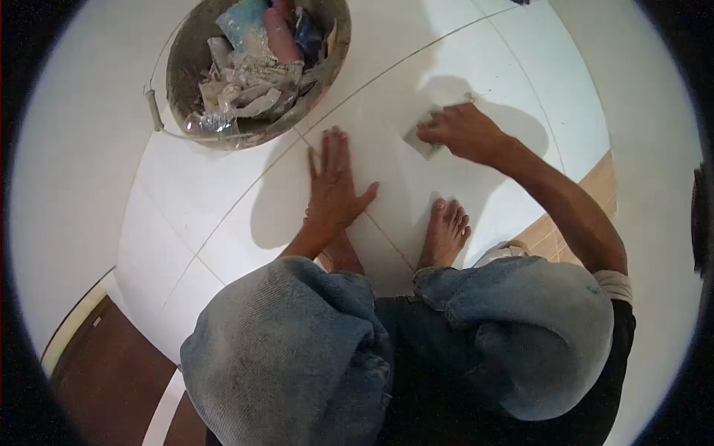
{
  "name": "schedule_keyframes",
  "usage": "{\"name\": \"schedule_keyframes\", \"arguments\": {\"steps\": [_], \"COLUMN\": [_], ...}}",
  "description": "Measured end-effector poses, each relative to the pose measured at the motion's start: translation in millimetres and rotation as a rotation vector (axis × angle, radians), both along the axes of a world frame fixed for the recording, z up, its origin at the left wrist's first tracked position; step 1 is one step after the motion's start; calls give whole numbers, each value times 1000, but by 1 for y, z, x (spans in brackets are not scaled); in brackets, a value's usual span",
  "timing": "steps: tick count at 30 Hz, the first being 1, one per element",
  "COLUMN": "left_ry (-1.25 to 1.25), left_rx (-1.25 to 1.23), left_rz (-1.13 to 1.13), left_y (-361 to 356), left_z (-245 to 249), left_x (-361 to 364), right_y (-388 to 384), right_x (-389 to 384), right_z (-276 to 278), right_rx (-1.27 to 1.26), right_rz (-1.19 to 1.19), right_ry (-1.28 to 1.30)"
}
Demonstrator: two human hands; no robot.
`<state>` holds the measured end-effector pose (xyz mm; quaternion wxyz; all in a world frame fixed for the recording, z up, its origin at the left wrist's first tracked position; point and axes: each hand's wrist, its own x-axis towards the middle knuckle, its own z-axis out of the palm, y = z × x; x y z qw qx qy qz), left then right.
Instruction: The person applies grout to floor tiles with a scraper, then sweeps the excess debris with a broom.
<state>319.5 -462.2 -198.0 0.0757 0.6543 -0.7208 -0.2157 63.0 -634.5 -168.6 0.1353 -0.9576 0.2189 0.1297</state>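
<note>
My left hand [333, 184] lies palm down with fingers stretched out, on or just over the white floor tiles [387, 111], near a grout line. Off to the right, my right hand [462, 132] is closed on a small flat greyish piece [424, 143], like a scraper blade or a pad, held at the tile surface. Its exact kind is blurred, and the fingers cover part of it. A bucket [338, 56] with a wire handle stands beyond my left hand, filled with crumpled plastic, rags and dusty debris.
My bare feet [445, 230] are on the tiles between my bent knees in jeans [290, 349]. A pale cloth or bag [502, 251] lies by the right foot. White walls rise at both sides, with a brown door [111, 372] at lower left and wood-look flooring [554, 234] at right.
</note>
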Motion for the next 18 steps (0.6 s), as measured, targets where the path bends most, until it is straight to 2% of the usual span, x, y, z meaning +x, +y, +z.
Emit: {"name": "schedule_keyframes", "arguments": {"steps": [1,3,5,7,10,12,13,14,15,18], "left_ry": [-50,-68,-98,-90,7,29,58,91,104,71], "left_rx": [12,17,45,-60,-127,-156,-184,-211,-215,-206], "left_rz": [18,-32,-79,-159,-231,-268,-276,-280,-283,-311], "left_y": [2,-4,-15,-35,-72,-82,-91,-98,-101,-101], "left_z": [-1,-6,-14,-22,-33,-35,-38,-39,-39,-41], "left_x": [6,0,-11,-38,-77,-101,-112,-119,-123,-127], "right_y": [2,-11,-48,-91,-95,-47,-21,10,33,53], "right_x": [-13,-38,-73,-98,-122,-96,-85,-90,-81,-80], "right_z": [5,6,-8,8,-19,-16,-15,-35,-32,-7], "right_rx": [87,62,-195,-272,-377,-308,-153,-174,-134,-95], "right_rz": [-15,-130,-477,-812,-806,-774,-787,-727,-700,-799], "right_ry": [-30,-129,-305,-24,21,58,194,-23,45,-115]}}
